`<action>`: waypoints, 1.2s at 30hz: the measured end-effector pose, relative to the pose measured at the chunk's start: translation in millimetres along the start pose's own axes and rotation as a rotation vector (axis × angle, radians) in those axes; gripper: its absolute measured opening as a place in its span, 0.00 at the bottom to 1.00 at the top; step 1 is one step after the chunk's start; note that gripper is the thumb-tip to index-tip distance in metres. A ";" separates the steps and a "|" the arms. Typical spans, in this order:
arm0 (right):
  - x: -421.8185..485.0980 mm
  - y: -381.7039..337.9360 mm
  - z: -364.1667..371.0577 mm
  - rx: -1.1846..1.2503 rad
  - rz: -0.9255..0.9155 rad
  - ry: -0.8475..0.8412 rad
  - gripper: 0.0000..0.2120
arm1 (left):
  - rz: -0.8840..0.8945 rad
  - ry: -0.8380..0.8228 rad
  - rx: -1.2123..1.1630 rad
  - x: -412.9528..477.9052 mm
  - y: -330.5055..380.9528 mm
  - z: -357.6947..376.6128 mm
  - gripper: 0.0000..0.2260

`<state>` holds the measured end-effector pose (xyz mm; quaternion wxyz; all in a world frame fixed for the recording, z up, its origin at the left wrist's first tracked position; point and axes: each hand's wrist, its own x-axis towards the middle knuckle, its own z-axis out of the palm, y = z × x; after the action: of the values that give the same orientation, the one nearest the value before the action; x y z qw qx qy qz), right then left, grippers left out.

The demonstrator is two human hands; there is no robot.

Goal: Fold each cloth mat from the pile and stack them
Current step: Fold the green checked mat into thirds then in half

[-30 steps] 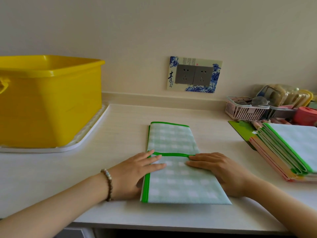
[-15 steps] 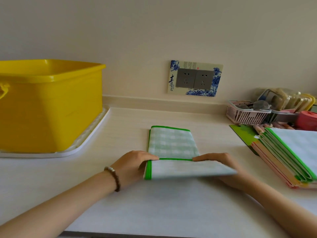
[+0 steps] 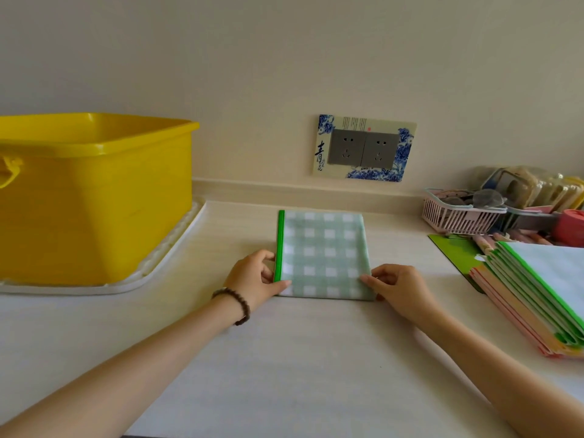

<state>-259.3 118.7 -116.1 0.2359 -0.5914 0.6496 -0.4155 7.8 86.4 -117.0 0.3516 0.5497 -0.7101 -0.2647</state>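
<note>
Mat (image 3: 324,254): we are looking at a green-and-white checked cloth lying folded and flat on the counter (image 3: 284,358), near the middle and a little toward the back wall. A bright green band is running down its left edge; the right and near edges are showing plain folds.

The left hand (image 3: 252,279) is gripping the mat's near left corner. Its thumb (image 3: 281,284) is lying on top of the cloth, and its curled fingers are pressing against the green band. A beaded bracelet (image 3: 240,306) is sitting on that wrist. The right hand (image 3: 398,289) is pinching the near right corner, with its fingers (image 3: 388,273) curled close together and their tips touching the cloth. We are not able to see whether any finger is reaching beneath the mat on either side.

To the right, well apart from the mat, we are seeing a stack of folded mats (image 3: 537,295) with green and pink edges, resting partly on a green board (image 3: 455,251). Behind the stack a pink basket (image 3: 458,216) is standing against the wall, with a red cup (image 3: 568,227) beside it. To the left a yellow tub (image 3: 94,200) is sitting on a white tray (image 3: 164,257). On the wall behind the mat a socket plate (image 3: 363,148) with a blue flowered border is showing.
</note>
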 end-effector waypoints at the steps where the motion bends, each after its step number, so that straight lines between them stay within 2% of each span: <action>1: 1.9 -0.4 0.9 -0.026 0.007 -0.001 0.08 | -0.005 -0.015 0.041 1.9 2.6 -1.2 0.28; 4: 7.8 -4.5 0.7 -0.125 0.021 -0.027 0.06 | -0.018 -0.082 0.234 12.1 13.0 -6.4 0.35; 10: 14.5 -11.7 0.7 -0.238 0.082 -0.071 0.06 | 0.099 -0.148 0.453 58.7 32.2 19.2 0.22; 14: 13.1 -15.4 1.5 -0.256 0.128 -0.073 0.11 | 0.033 -0.251 0.557 75.1 23.0 45.8 0.22; 16: 9.9 -18.6 6.0 -0.358 0.054 -0.016 0.17 | 0.026 -0.271 0.601 74.1 16.0 52.6 0.22; 19: 12.6 -35.0 26.8 -0.517 -0.193 0.049 0.21 | 0.044 -0.266 0.623 73.3 13.3 54.9 0.23; 22: 37.7 -53.0 57.4 -0.614 -0.273 -0.062 0.21 | 0.037 -0.265 0.656 72.5 15.7 54.5 0.23; 27: 74.2 -48.9 84.6 -0.805 -0.197 -0.244 0.23 | 0.034 -0.244 0.626 69.8 16.4 53.9 0.23; 31: 71.2 -30.0 80.2 -0.804 -0.181 -0.250 0.24 | 0.038 -0.259 0.622 69.4 16.0 52.7 0.23; 36: 69.0 -12.8 57.0 -0.812 -0.047 -0.272 0.27 | 0.035 -0.276 0.615 64.4 18.3 50.2 0.23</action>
<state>-219.6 37.9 -123.9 0.0579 -0.7003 0.7098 -0.0499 -52.3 28.3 -120.4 0.0745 0.5766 -0.8069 -0.1041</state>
